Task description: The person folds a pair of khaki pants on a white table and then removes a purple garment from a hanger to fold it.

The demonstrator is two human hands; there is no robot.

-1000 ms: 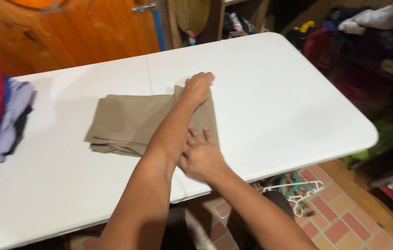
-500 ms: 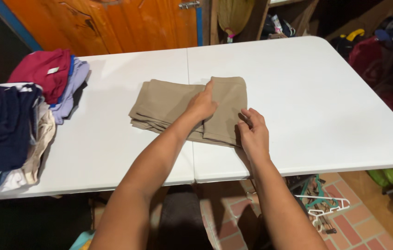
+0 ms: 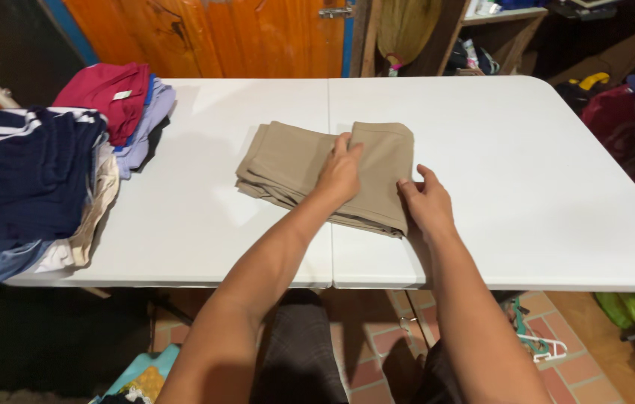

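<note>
Since half a second ago, both of my hands have held almost the same places on the folded tan garment, and the camera view has shifted only slightly.

Left hand: lies palm down on top of the garment, fingers extended and flat, pressing the cloth; it grips nothing. It sits at the centre of the frame, over the join between the two fold sections.

Right hand: rests at the garment's right edge, just right of centre. Its fingertips touch the cloth edge; fingers loosely curved, not clenched. Whether the edge is pinched, I cannot tell.

Garment position: flat on the white folding table, at the middle of the frame, straddling the table's centre seam.

Surroundings: a stack of folded clothes, dark blue on top, occupies the left edge of the frame. A second stack with a red garment on top sits at the upper left. An orange wooden door stands behind the table, at the top.
</note>
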